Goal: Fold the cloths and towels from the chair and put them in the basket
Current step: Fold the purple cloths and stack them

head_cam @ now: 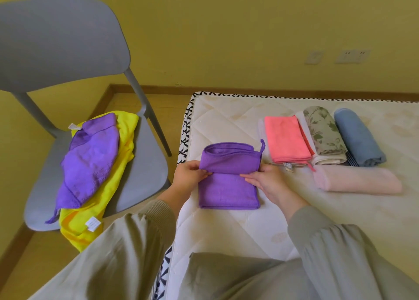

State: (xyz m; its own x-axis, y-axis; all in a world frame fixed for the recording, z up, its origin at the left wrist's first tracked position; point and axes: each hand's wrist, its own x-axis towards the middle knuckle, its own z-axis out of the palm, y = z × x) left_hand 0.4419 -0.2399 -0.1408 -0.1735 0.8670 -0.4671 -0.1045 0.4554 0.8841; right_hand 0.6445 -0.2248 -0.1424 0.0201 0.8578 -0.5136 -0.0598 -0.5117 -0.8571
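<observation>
On the bed point(226, 231), the left hand point(189, 175) and right hand point(266, 181) each pinch the half-folded purple cloth point(229, 186), fingers point(250, 177) clamped on its turned-over edge

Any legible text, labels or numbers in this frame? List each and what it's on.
Nothing legible.
White tag, near end of the yellow fabric cloth on the grey plastic chair: print blurred.
Second white tag, that cloth's far corner: blurred.
Small tag under the coral-pink folded cloth: too small.
</observation>
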